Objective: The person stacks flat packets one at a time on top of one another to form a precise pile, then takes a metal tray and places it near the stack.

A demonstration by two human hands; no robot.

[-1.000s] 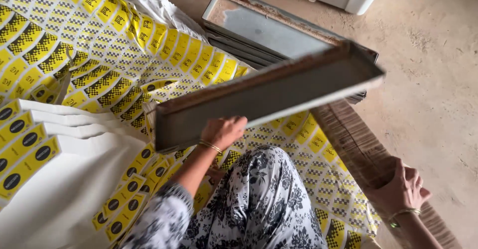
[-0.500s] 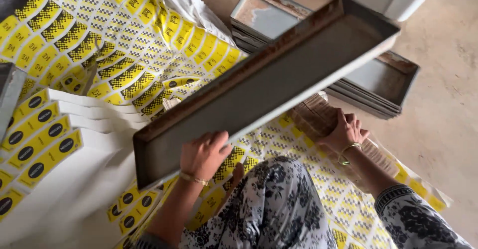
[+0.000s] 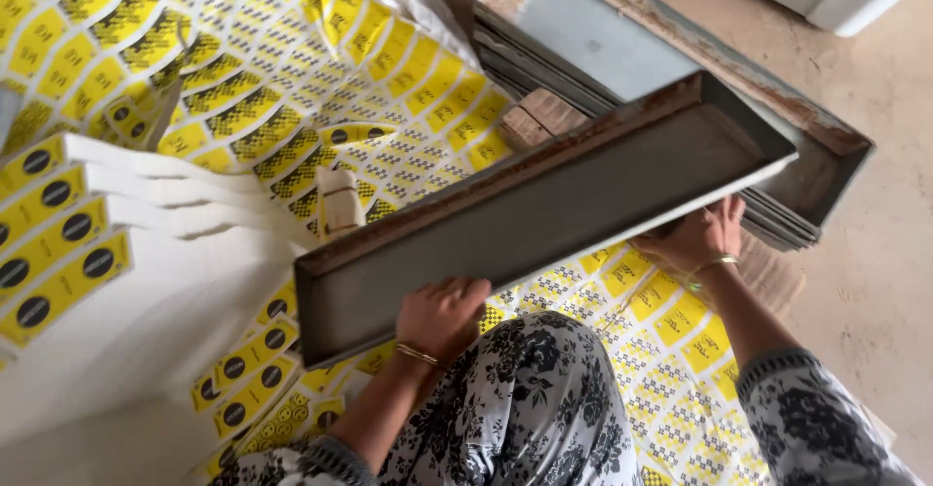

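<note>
A long, shallow grey metal tray [image 3: 544, 204] with rusty rims is tilted in the air above my lap. My left hand [image 3: 442, 316] grips its near long edge close to the left end. Under the tray's right end, my right hand [image 3: 702, 235] holds the same edge. Both wrists wear thin bangles. My knee in black-and-white floral cloth [image 3: 525, 399] is below the tray.
A stack of similar metal trays [image 3: 622, 49] lies on the floor behind. Yellow-and-black printed sheets [image 3: 253, 87] cover the ground, with white sheets of yellow labels [image 3: 68, 243] at left. A small brown block [image 3: 544, 117] sits by the stack. Bare concrete [image 3: 875, 282] is at right.
My right hand came off the floor and took hold of the tray's right end. The tray has swung lower and further right, nearer the stack.
</note>
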